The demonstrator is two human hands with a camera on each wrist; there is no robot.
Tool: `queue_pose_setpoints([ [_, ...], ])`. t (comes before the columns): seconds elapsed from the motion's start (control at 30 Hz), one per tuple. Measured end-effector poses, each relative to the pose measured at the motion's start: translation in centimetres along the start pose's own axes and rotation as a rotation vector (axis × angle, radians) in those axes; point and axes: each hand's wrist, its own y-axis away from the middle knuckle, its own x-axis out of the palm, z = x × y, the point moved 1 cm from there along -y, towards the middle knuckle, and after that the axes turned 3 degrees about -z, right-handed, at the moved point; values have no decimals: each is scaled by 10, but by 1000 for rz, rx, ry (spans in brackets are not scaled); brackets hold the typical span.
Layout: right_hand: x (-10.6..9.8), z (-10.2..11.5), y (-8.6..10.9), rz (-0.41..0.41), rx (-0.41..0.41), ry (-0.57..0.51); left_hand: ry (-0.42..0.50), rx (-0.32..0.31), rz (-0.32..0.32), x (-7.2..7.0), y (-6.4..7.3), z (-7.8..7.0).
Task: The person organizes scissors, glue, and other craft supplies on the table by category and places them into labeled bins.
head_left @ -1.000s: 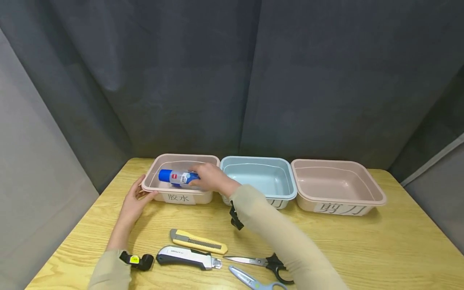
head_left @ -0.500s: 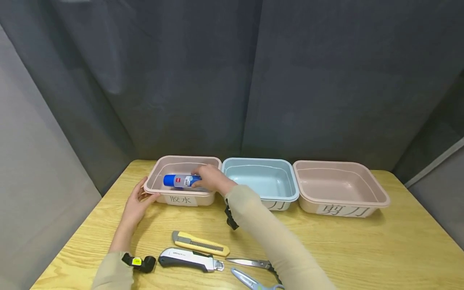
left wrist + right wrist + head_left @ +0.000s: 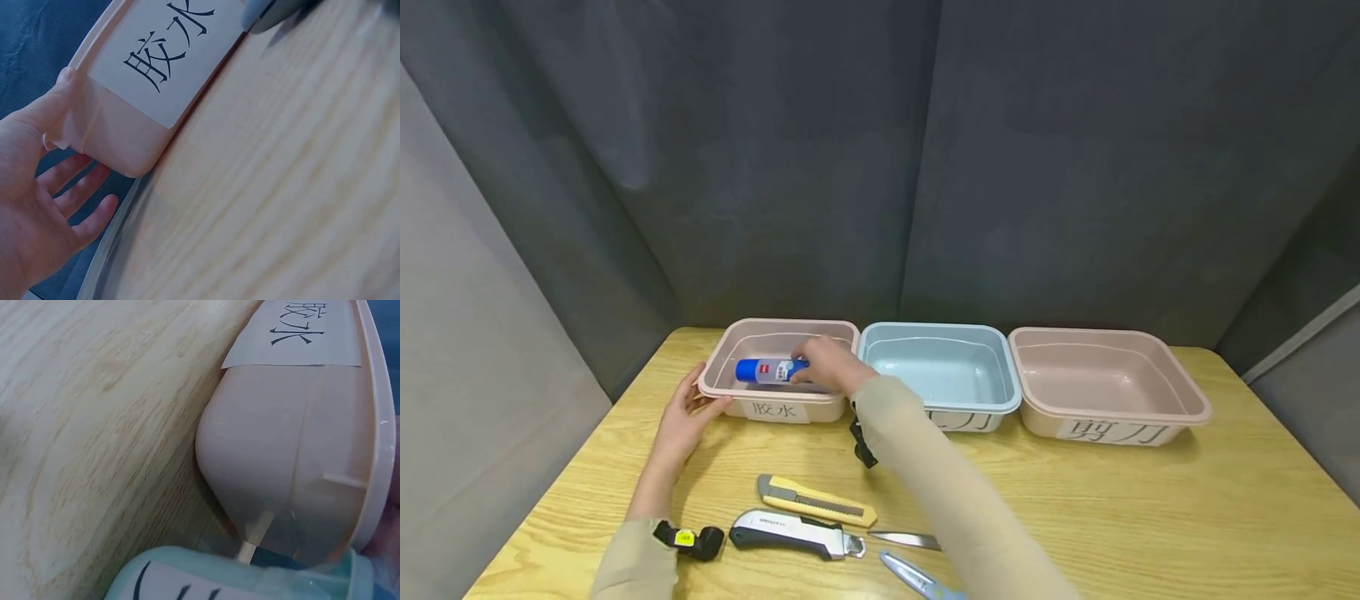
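Note:
In the head view, a glue bottle [image 3: 767, 371] with a blue cap lies sideways inside the left pink bin [image 3: 786, 398]. My right hand [image 3: 827, 364] reaches over the bin's right side and holds the bottle by its right end. At the bin's front left corner, my left hand [image 3: 681, 421] grips the rim. The left wrist view shows that thumb on the rim of the pink bin [image 3: 112, 134], with the other fingers [image 3: 94, 219] behind and below it. The right wrist view catches the bin's outer end [image 3: 269, 437], while the bottle is out of sight there.
A blue bin [image 3: 940, 400] and another pink bin [image 3: 1108, 408] stand to the right in the row. In front lie a yellow utility knife [image 3: 816, 502], a silver-and-black utility knife [image 3: 790, 533], scissors [image 3: 906, 540] and light blue scissors [image 3: 917, 575], partly under the right sleeve.
My right hand and the glue bottle have settled slightly lower in the bin. The right forearm has shifted left, covering the black scissors' handles. The left hand stays at the rim.

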Motion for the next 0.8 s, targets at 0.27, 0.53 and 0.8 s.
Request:
queue_pose_setpoints([
  [0.27, -1, -5, -3, -45, 31, 12, 13, 13, 13, 3, 1, -3],
  [0.53, 3, -2, -3, 2, 78, -9, 1, 17, 15, 1, 1, -4],
  [0.8, 3, 4, -2, 20, 77, 77, -6, 0, 15, 1, 1, -3],
])
